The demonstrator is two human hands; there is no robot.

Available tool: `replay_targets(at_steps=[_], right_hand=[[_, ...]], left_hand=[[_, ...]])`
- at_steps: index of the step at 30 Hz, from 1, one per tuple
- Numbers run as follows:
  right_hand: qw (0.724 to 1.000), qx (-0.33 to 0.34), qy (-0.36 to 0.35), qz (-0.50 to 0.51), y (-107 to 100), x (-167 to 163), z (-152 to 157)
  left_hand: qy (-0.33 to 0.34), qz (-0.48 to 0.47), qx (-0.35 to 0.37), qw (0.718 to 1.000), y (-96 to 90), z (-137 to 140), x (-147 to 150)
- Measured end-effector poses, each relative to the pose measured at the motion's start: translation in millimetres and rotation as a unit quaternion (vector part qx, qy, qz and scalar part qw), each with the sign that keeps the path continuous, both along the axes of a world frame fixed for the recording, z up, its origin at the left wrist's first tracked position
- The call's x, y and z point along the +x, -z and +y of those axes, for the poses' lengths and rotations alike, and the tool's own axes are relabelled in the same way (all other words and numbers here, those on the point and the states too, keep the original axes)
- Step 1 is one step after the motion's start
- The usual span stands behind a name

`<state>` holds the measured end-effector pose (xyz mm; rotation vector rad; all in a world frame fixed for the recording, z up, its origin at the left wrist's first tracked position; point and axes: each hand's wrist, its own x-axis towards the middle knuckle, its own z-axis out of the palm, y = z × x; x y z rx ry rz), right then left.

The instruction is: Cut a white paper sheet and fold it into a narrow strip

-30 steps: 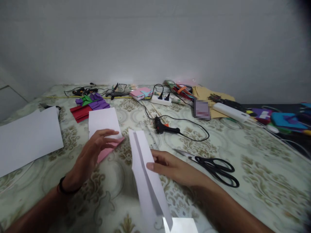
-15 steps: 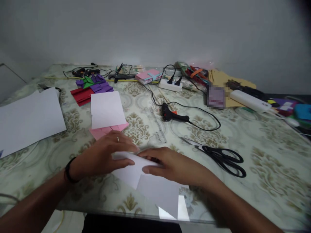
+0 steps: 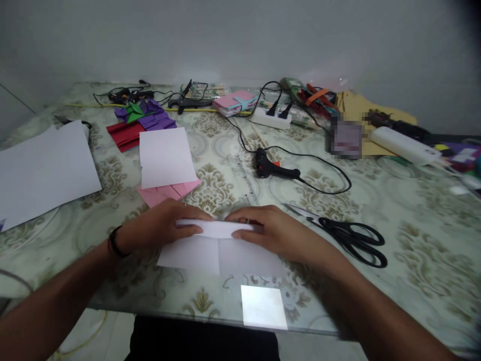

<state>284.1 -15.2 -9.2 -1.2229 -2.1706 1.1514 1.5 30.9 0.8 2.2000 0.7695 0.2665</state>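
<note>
Near the front of the table, both hands grip a sheet of white paper (image 3: 199,255) by its far edge, which is folded over toward me. A crease runs down the sheet's middle. My left hand (image 3: 165,225) pinches the left part of the fold between thumb and fingers. On the right part, my right hand (image 3: 263,230) does the same, its fingers behind the fold and its thumb in front. Just beyond my left hand lies pink folded paper (image 3: 169,193), partly under another white sheet (image 3: 165,158). Black-handled scissors (image 3: 343,235) lie right of my right hand.
A black glue gun (image 3: 276,168) with its cord lies mid-table, near a clear ruler (image 3: 246,180). Large white sheets (image 3: 45,170) are at left. Red folded paper (image 3: 126,135), purple paper (image 3: 156,120) and a power strip (image 3: 270,119) sit farther back. A bright reflection shows near the front edge.
The white paper has turned so its folded edge runs roughly level across, and my right hand has shifted along it. The whole view has moved slightly.
</note>
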Motion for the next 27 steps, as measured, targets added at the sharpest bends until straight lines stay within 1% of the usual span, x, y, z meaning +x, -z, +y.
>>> replay_targets(at_steps=[3,5,9,12,17,21,25,27], right_hand=[[0.999,0.004,0.027,0.017,3.9,1.0,3.3],[0.999,0.012,0.03,0.016,4.4,0.6,4.7],[0.999,0.027,0.023,0.008,3.9,-0.9,6.2],[0.998,0.057,0.014,-0.003,6.4,-3.8,5.9],[0.993,0.114,-0.014,-0.034,14.1,-13.2,2.4],[0.985,0.151,-0.036,-0.075,16.4,-21.3,-0.8],[0.978,0.176,-0.057,-0.102,18.4,-26.1,-1.5],[0.976,0.182,-0.061,-0.103,18.9,-26.2,-1.2]], left_hand=[[0.004,-0.004,0.007,1.0,0.5,2.3,-0.7],[0.0,0.005,0.024,1.0,1.9,2.5,-0.9],[-0.017,0.026,0.092,0.995,7.5,0.1,0.2],[-0.022,0.034,0.149,0.988,10.5,-4.9,4.2],[-0.001,0.094,0.205,0.974,10.7,-13.9,12.6],[0.021,0.103,0.253,0.962,10.9,-16.4,16.3],[0.054,0.126,0.279,0.95,8.0,-19.4,20.2],[0.057,0.14,0.284,0.947,5.3,-21.0,20.5]])
